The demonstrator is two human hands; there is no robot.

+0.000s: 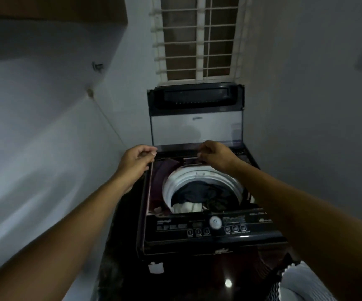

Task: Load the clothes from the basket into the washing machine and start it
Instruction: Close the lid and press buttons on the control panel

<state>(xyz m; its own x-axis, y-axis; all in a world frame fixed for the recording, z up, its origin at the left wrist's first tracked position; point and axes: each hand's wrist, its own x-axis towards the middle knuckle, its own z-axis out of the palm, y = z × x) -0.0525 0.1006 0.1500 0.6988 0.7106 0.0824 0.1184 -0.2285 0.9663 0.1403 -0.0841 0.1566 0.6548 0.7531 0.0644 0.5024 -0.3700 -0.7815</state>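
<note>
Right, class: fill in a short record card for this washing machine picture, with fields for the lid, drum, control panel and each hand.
machine: top-loading washing machine, dark body
lid: lid raised, upright at the back
drum: drum with white rim, open
contents: clothes, dark and white, inside the drum
left hand: left hand pinches the lid's lower left corner
right hand: right hand pinches the lid's lower edge near the middle
control panel: control panel at the front, untouched

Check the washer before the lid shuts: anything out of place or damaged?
Clothes sit inside the drum. Two oddities: striped fabric at the drum's right edge seems to lie outside the rim, and torn white sticker scraps cling to the washing machine's front. Left hand and right hand grip the lid.
</note>
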